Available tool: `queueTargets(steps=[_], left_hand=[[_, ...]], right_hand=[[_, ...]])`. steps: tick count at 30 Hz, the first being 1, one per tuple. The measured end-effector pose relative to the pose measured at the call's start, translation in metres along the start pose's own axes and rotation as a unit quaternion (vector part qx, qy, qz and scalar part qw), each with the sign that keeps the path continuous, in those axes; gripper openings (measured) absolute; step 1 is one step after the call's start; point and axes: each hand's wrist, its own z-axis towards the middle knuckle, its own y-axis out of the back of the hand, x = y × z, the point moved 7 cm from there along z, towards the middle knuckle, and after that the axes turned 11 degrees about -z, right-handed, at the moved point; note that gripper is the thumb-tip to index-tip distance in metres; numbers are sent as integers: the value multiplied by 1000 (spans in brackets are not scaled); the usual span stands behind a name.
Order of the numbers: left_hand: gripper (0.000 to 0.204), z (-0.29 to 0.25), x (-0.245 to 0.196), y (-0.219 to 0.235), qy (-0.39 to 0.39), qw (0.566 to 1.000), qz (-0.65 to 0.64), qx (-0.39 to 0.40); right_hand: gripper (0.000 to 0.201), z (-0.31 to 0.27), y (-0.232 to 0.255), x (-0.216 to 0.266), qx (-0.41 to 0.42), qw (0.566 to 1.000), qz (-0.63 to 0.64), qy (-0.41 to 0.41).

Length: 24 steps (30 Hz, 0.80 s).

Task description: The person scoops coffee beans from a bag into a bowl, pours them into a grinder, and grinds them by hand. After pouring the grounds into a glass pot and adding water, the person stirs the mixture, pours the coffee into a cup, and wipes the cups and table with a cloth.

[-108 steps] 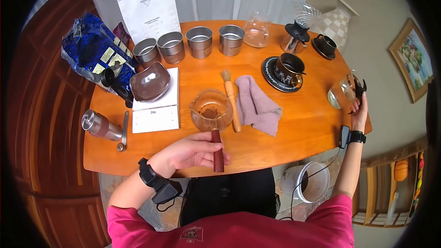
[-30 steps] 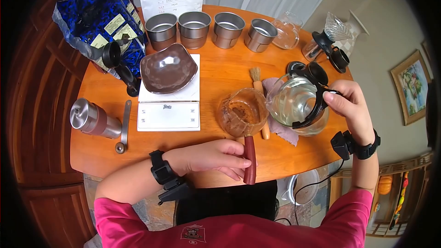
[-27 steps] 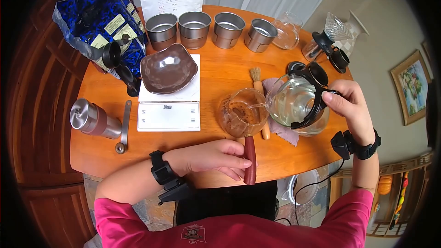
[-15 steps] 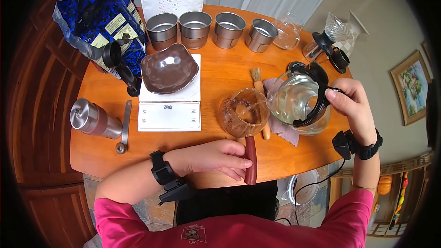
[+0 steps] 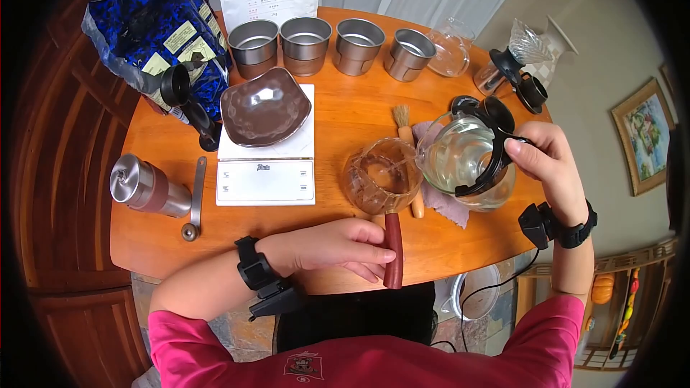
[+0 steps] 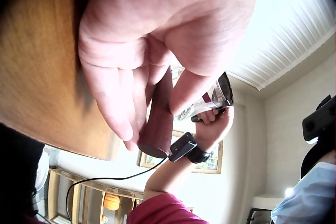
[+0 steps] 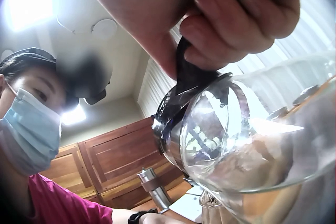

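My left hand [image 5: 334, 248] pinches the dark red handle [image 5: 393, 251] of a ribbed glass pot [image 5: 366, 190] standing near the table's front edge. In the left wrist view that handle [image 6: 160, 116] lies between the thumb and the fingers. My right hand [image 5: 546, 158] grips the black handle of a glass server [image 5: 456, 154] with clear liquid, tilted to the left. Its spout is over the pot's right rim, and a thin stream runs into the pot. In the right wrist view the fingers [image 7: 226, 24] curl round the server's handle.
A brown dish [image 5: 264, 109] sits on a white scale [image 5: 266, 185]; a steel grinder [image 5: 151, 187] is at the left. A brush [image 5: 402, 122] and a mauve cloth [image 5: 447, 208] lie behind the pot and server. Steel cups [image 5: 305, 50] and a blue bag [image 5: 162, 29] stand farther back.
Since the oldest frame, the right hand has brought the server from the far right to the pot and tilted it. A stream has started. The left hand keeps its hold on the handle.
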Motion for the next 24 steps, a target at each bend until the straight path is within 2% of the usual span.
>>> queueTargets(steps=[24], left_hand=[[34, -1, -1, -1, -2, 1000, 5, -2]], right_hand=[[31, -1, 1, 3, -8, 1000, -9, 1]])
